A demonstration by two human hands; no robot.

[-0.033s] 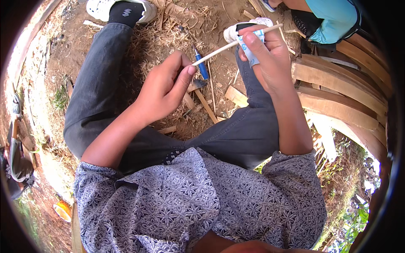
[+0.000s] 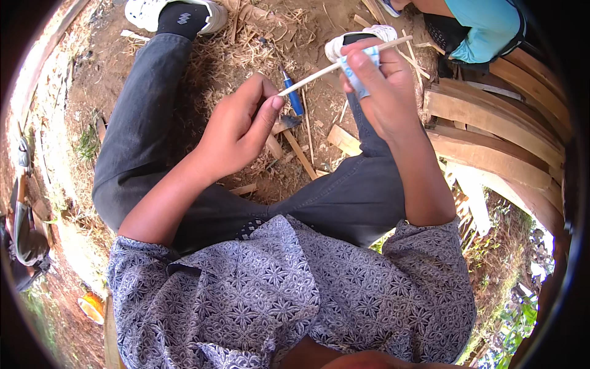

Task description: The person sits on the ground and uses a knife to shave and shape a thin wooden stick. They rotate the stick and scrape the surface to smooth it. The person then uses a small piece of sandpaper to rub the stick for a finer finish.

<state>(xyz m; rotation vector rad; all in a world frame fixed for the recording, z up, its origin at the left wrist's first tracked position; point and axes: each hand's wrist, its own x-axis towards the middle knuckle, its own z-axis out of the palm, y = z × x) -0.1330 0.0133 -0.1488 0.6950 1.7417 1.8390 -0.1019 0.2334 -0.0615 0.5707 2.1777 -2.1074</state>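
Note:
A thin, pale wooden stick (image 2: 316,75) slants up to the right between my hands. My left hand (image 2: 236,132) pinches its lower end between thumb and forefinger, with the other fingers curled in. Nearer the upper end, my right hand (image 2: 388,92) is closed on a small white sheet with blue print (image 2: 355,81), which is folded against the stick. My right thumb presses the sheet onto the wood, and the stick's tip sticks out past my fingers. What the sheet's inner face looks like is hidden.
On the ground between my legs lies a blue-handled tool with a pointed metal tip (image 2: 295,99), among shavings and wood offcuts (image 2: 344,140). Curved wooden planks (image 2: 491,114) are stacked at my right. A person in light-blue clothing (image 2: 488,27) is at the upper right.
My right hand and the sheet have slid slightly left and down along the stick, toward my left hand. The left hand stays almost still.

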